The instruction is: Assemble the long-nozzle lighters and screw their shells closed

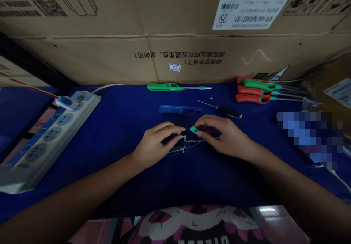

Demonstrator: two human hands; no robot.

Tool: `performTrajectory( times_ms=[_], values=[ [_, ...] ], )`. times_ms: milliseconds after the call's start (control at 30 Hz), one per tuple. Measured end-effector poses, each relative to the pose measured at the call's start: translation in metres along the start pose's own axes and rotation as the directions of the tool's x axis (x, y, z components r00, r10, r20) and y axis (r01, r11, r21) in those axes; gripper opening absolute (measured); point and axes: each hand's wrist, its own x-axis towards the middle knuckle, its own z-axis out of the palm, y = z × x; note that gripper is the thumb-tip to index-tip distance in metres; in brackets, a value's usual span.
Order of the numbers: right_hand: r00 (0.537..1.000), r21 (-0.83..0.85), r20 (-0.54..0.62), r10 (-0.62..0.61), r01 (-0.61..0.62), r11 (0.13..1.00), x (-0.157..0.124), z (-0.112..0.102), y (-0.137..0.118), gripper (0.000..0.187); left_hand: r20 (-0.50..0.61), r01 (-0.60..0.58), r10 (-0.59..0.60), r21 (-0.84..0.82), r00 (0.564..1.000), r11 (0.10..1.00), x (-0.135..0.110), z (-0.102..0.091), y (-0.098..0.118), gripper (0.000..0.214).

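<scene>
A: What were the hands doing?

B: Both were pinching. The right hand point(225, 134) held a teal piece point(193, 129) between thumb and fingertips. The left hand point(157, 141) had closed its fingertips on a small part point(179, 133), too hidden to identify.

A: What lay about them?

B: Thin, pale wires point(192, 140) curved loosely between the hands, and a dark tube point(175, 150) lay just below the left fingers. Beyond was a blue handle point(179, 109) of smooth plastic with a loop-shaped opening, and beside it a screwdriver point(229, 112), slim metal shaft, black and yellow grip.

A: And farther out?

B: A glossy green lighter point(166, 86) with a straight metal barrel, a pile of red and green lighters point(253, 98) to the right, and a white power strip point(52, 134) to the left. The worktop point(123, 116) was deep blue, backed by a creased, printed cardboard box point(109, 61).

A: How did the teal piece look?

B: Small, solid-coloured and angular, held above the worktop in front of the person, partly covered by the right fingers.
</scene>
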Motion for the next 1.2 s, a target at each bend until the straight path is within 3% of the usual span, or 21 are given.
performTrajectory(
  times_ms=[167,333,433,533,667,867,1000,1133,1200],
  values=[
    [0.990,0.199,0.010,0.140,-0.140,0.970,0.0022,0.0084,0.0044,0.014,0.022,-0.018,0.018,-0.009,1.000,1.000,-0.0016,0.0005,-0.0020,0.021],
    [0.975,0.451,0.083,0.207,-0.222,0.865,0.0024,0.0084,0.0047,0.024,0.027,-0.069,0.069,0.002,0.997,0.998,-0.0025,0.0022,-0.0053,0.023],
    [0.973,0.498,0.098,0.209,-0.229,0.836,0.0030,0.0081,0.0037,0.029,0.030,-0.078,0.078,0.008,0.996,0.997,-0.0020,0.0026,-0.0048,0.024],
    [0.950,0.541,0.117,0.290,-0.306,0.783,0.0034,0.0086,0.0042,0.022,0.028,-0.086,0.085,0.006,0.996,0.996,-0.0014,0.0022,-0.0038,0.024],
    [0.920,0.525,0.114,0.376,-0.377,0.763,0.0033,0.0075,0.0048,0.028,0.028,-0.086,0.086,0.000,0.996,0.996,-0.0014,0.0013,-0.0047,0.024],
    [0.903,0.622,0.190,0.384,-0.413,0.665,0.0029,0.0070,0.0043,0.030,0.012,-0.090,0.090,0.000,0.996,0.996,-0.0018,0.0013,-0.0060,0.022],
    [0.924,0.610,0.177,0.339,-0.373,0.699,0.0024,0.0087,0.0049,0.024,0.009,-0.098,0.098,-0.007,0.995,0.995,-0.0015,0.0018,-0.0045,0.021],
    [0.938,0.459,0.185,0.292,-0.345,0.818,0.0014,0.0069,0.0029,0.012,0.006,-0.098,0.098,-0.005,0.995,0.995,-0.0011,0.0016,-0.0027,0.020],
    [0.927,0.406,0.227,0.298,-0.368,0.837,0.0009,0.0053,0.0008,0.010,0.007,-0.101,0.102,-0.003,0.995,0.995,-0.0007,0.0014,-0.0019,0.019]
  ],
)
